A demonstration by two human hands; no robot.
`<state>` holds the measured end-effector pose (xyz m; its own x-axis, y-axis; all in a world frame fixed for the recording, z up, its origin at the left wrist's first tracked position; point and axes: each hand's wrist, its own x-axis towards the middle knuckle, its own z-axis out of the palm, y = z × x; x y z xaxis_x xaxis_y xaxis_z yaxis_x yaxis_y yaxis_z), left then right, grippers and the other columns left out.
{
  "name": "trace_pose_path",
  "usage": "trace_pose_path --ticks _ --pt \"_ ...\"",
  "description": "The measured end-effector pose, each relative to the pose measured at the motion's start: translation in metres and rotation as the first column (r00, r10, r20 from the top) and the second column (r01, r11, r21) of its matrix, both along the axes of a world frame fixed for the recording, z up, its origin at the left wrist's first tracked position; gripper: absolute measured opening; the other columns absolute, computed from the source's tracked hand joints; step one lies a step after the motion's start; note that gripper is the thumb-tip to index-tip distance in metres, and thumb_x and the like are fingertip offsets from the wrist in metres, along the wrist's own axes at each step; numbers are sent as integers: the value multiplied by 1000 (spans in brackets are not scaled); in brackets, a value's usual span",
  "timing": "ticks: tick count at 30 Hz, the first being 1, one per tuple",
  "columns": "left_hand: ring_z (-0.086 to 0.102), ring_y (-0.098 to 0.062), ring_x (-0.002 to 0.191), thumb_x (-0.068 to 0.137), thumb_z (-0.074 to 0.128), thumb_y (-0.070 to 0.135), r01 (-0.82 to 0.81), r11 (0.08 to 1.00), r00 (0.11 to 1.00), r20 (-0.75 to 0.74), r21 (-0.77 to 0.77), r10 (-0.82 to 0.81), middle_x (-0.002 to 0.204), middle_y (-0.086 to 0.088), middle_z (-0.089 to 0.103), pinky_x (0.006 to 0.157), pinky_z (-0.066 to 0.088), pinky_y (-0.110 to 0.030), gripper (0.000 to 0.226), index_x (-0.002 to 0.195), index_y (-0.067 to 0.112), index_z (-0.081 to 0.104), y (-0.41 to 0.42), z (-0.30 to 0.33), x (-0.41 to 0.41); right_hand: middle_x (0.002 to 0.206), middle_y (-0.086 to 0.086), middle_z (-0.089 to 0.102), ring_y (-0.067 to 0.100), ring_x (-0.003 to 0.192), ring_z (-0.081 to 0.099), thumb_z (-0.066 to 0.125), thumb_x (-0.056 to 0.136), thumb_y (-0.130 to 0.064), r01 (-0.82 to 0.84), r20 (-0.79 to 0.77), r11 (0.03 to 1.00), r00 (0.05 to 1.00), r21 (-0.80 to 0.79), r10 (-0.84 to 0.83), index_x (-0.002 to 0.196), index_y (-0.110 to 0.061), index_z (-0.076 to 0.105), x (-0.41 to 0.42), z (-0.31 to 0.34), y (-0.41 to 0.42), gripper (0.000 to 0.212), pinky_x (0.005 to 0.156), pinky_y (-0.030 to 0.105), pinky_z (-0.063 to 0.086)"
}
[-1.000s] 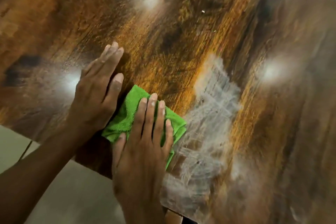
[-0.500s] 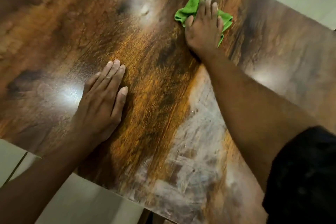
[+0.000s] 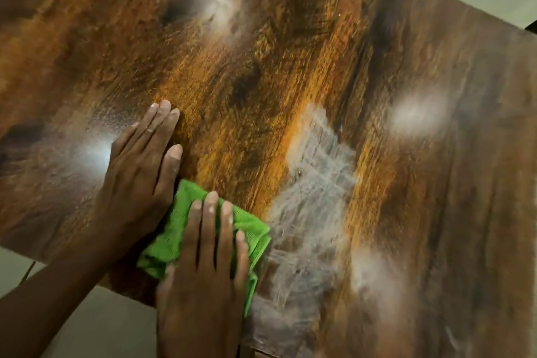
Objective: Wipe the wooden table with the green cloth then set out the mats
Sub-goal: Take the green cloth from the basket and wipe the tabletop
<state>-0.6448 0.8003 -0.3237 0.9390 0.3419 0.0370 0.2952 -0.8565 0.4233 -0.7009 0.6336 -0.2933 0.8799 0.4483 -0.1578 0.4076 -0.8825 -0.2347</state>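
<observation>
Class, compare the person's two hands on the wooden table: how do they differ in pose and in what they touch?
The left hand rests on bare table; the right hand presses the green cloth. The left hand lies farther up the table; the right hand sits at its near edge. Both lie flat, fingers straight.

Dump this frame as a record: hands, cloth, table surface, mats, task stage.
left hand: flat on wooden table, fingers straight
right hand: straight fingers pressing green cloth down
cloth position: bunched, by the table's near edge
surface: whitish smeared patch right of the cloth
mats: none in view
stage: wiping; mats not yet set out
</observation>
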Motion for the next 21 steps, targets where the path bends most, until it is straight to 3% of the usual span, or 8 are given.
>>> trace_pose_path --ticks 2,6,10,13,17,21 --pt "18 -21 163 105 41 62 34 999 993 -117 42 -29 174 11 6 132 13 -51 76 168 23 26 -3 -16 -8 172 1 31 20 155 37 64 78 -44 -15 -39 1000 999 3 15 160 -20 44 -14 0 -6 87 117 42 33" --pt "18 -17 163 111 30 33 -12 1000 999 50 26 11 173 -5 26 132 13 -42 59 164 9 33 -7 12 6 172 0 30 17 157 33 71 70 -44 -23 -32 999 999 29 24 161 -21 43 -11 -2 -15 98 119 40 31" --pt "16 -15 163 111 29 32 -9 999 999 38 50 7 174 -7 25 132 15 -45 59 165 9 31 -10 24 9 177 3 12 19 163 13 58 90 -35 -13 25 992 1000 127 10 168 -16 22 43 3 -17 88 131 44 21" --pt "16 -16 163 111 26 35 8 998 1000 15 63 -9 174 -7 24 132 13 -43 60 165 10 30 -8 24 9 177 3 -9 19 163 -11 37 108 -37 46 54 985 997 168 -56 169 -14 1 130 1 -17 75 133 43 0" --pt "14 -17 164 111 26 36 14 997 1000 16 71 -15 174 -8 22 132 13 -44 61 166 9 28 -11 25 10 178 7 4 22 164 1 26 109 -39 223 129 954 959 199 -251 168 -10 10 258 -9 -15 68 132 47 9" --pt "12 -18 164 111 28 32 12 988 1000 1 156 -12 175 -10 21 132 11 -39 61 166 7 26 -10 23 11 177 6 11 22 164 8 24 107 -40 187 208 969 954 162 -218 168 -10 16 284 -13 -18 68 130 46 15"
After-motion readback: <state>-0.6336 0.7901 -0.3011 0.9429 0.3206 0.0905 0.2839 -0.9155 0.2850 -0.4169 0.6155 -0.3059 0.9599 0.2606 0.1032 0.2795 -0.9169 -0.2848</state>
